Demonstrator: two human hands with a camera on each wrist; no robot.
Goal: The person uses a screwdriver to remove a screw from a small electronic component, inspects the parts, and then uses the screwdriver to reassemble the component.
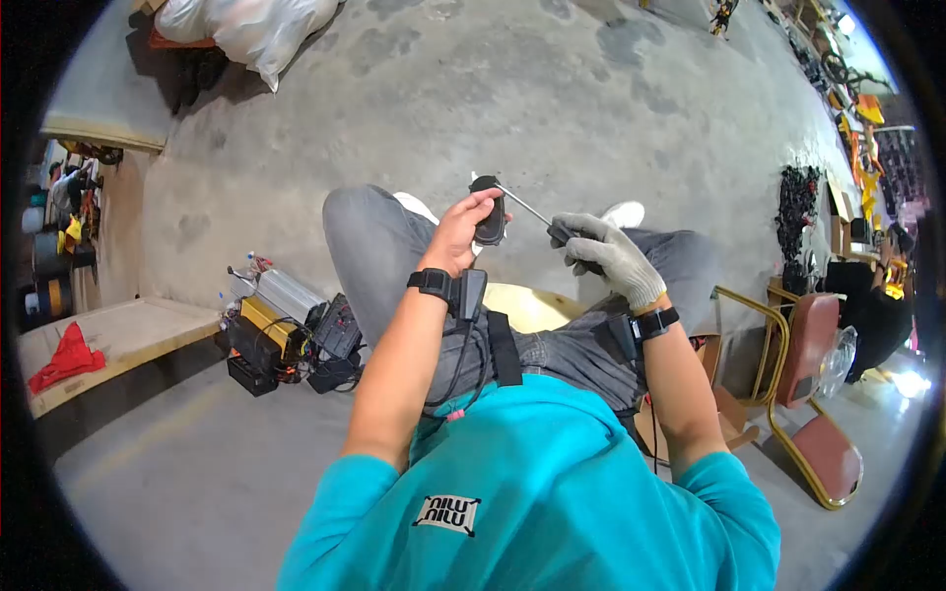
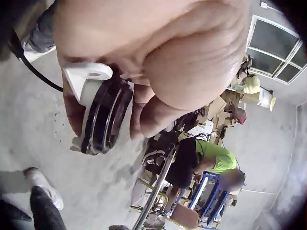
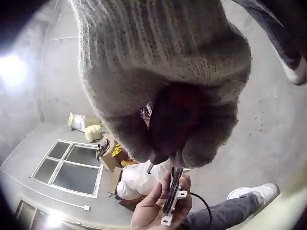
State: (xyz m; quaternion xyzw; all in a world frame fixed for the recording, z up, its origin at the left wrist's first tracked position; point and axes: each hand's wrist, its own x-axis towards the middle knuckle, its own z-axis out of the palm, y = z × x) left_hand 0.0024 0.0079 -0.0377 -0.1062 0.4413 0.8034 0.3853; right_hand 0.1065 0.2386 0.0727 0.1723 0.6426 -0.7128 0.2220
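My bare left hand (image 1: pixel 455 234) holds a black, oval part (image 1: pixel 490 225) between fingers and thumb, out over the lap. In the left wrist view the part shows ridged, glossy black sides and a white tab (image 2: pixel 86 75) with a hole. My right hand (image 1: pixel 619 261), in a pale knitted glove, grips a screwdriver by its dark handle (image 1: pixel 562 233). The screwdriver's thin metal shaft (image 1: pixel 527 206) slants up and left, its tip at the upper end of the part. In the right wrist view the glove hides much of the dark handle (image 3: pixel 177 120).
Wired metal and yellow equipment (image 1: pixel 281 320) sits on the floor at the left, near a low bench (image 1: pixel 128 330) with a red cloth (image 1: pixel 67 360). A chair (image 1: pixel 818 345) stands at right. White sacks (image 1: pixel 246 30) lie beyond. Another person (image 2: pixel 211 160) bends over in the background.
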